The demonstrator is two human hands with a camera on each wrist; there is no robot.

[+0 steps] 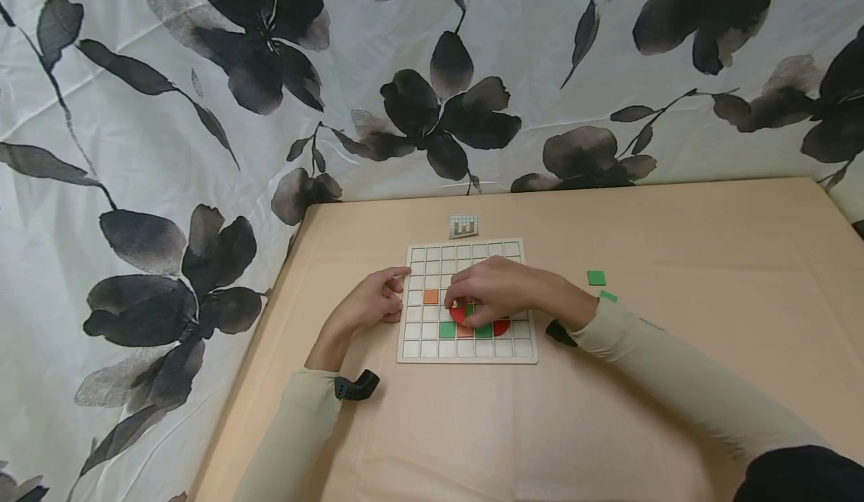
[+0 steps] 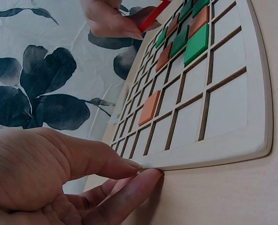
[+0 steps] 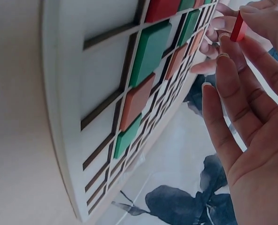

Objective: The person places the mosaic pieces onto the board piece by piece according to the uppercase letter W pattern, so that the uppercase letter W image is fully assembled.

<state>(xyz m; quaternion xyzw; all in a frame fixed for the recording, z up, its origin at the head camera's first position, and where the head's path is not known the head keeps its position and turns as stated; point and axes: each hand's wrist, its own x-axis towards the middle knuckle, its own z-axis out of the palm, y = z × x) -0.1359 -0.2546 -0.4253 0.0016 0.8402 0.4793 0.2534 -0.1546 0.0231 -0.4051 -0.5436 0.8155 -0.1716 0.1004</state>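
A white gridded board (image 1: 420, 342) lies flat on the table, with colored tiles in some squares. My right hand (image 1: 496, 288) is over its middle and pinches a red tile (image 3: 239, 27) between thumb and fingertip, the other fingers spread loosely. At the board's left edge is my left hand (image 1: 370, 299); in the left wrist view its fingertips (image 2: 148, 180) touch the rim. An orange tile (image 1: 430, 297) sits alone to the left. Nearer the front, a green tile (image 1: 447, 330) heads a row of green, orange and red tiles, partly hidden by my right hand.
Behind the board is a small card (image 1: 463, 226) with a grid picture. To the right lie two loose green tiles (image 1: 596, 278), one partly covered by my right sleeve. A floral cloth (image 1: 378, 59) hangs along the table's back and left edges.
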